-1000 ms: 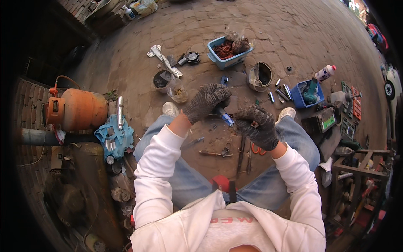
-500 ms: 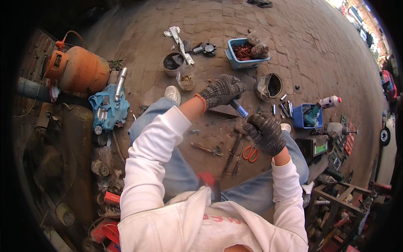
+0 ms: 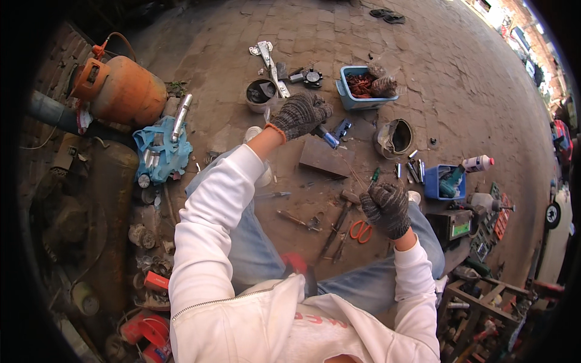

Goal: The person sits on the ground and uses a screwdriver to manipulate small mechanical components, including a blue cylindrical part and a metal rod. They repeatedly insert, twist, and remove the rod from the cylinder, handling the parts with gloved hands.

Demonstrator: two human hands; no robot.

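Note:
My gloved left hand is closed round a metal cylinder with a blue end, above a flat dark block. Lower right, my gloved right hand is closed on thin copper-coloured strands that run up toward the cylinder; whether they join it is too small to tell. Just beyond the cylinder lies a small blue tool. Around my right hand lie a green-handled screwdriver, orange-handled scissors and a hammer. A long tool lies between my legs.
An orange gas cylinder and blue bag stand left. Tubs and tins sit ahead and right. A battery and metal frame are right. A white vehicle is at the far right.
My left hand has risen with the cylinder. My right hand has drawn away from it, down and right, with thin strands now showing between them. The view has also shifted.

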